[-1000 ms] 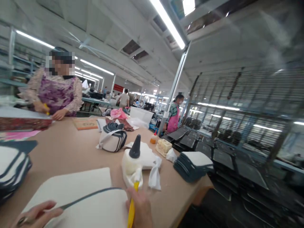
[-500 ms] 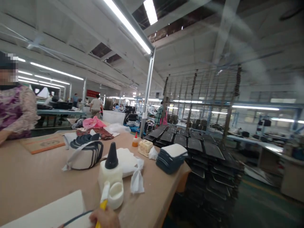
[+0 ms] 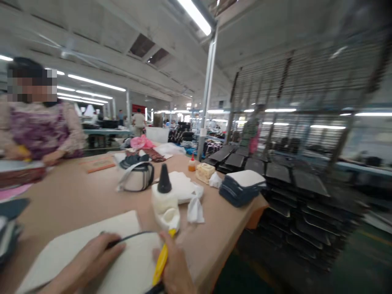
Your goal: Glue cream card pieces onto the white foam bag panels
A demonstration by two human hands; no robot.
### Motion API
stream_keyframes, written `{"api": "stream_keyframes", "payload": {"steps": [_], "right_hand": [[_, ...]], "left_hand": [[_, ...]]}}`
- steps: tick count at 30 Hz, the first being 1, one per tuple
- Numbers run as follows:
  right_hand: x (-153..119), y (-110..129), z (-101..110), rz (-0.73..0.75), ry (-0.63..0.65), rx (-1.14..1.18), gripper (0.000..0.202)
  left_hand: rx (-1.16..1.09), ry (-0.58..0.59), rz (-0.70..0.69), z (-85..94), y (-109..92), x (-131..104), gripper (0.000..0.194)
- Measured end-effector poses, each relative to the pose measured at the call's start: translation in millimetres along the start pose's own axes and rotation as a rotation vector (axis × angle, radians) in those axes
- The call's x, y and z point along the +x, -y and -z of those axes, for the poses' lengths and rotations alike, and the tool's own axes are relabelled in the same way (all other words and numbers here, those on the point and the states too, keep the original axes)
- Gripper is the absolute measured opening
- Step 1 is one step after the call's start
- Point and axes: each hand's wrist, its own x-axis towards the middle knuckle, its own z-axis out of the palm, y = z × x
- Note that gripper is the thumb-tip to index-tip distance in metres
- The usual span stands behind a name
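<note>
My right hand (image 3: pixel 176 261) grips a yellow-handled brush (image 3: pixel 161 259), its pale tip by the cup of a cream bottle (image 3: pixel 162 202) with a black cone top. My left hand (image 3: pixel 92 257) lies over cream sheets, its fingers closed on the dark edge of the nearer piece (image 3: pixel 134 257). A larger cream piece (image 3: pixel 82 232) lies beyond and under it. Behind the bottle are white pieces (image 3: pixel 180 183) and a crumpled white cloth (image 3: pixel 195 208).
Bundled dark-edged pieces (image 3: pixel 137 175) and a dark stack with a cream top (image 3: pixel 241 188) sit on the brown table (image 3: pixel 76 196). A person (image 3: pixel 39 122) works at the left. Black tray racks (image 3: pixel 278 173) stand at the right.
The view has turned left and down. My left hand has come into view on the cream piece. My right hand with the brush shows more fully beside the bottle.
</note>
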Motion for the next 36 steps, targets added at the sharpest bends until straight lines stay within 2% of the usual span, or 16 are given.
{"api": "stream_keyframes", "payload": {"steps": [2, 5, 11, 16, 21, 27, 31, 36], "right_hand": [[-3, 3, 7, 0.004, 0.029, 0.079, 0.034], [-2, -1, 10, -0.028, 0.089, 0.128, 0.038], [-7, -10, 11, -0.050, 0.034, 0.194, 0.041], [-5, -16, 12, -0.073, 0.102, 0.127, 0.040], [-7, -13, 14, -0.072, 0.087, 0.070, 0.043], [-9, -14, 12, -0.125, 0.077, 0.143, 0.050], [-10, -18, 8, -0.132, 0.072, 0.252, 0.053], [-13, -23, 4, -0.087, -0.017, 0.274, 0.056]], "left_hand": [[0.042, -0.005, -0.051, 3.2, -3, -9, 0.027], [-0.015, 0.006, 0.036, 4.2, -5, -8, 0.029], [-0.152, 0.029, 0.047, -1.8, 4, -5, 0.031], [-0.196, 0.068, 0.060, -2.8, 9, 1, 0.035], [-0.156, 0.142, 0.011, -4.8, -11, 16, 0.035], [-0.071, 0.217, 0.012, -17.7, -40, 42, 0.023], [-0.065, 0.252, 0.036, -23.4, -42, 53, 0.017], [-0.140, 0.293, 0.053, -19.3, -39, 59, 0.025]]}}
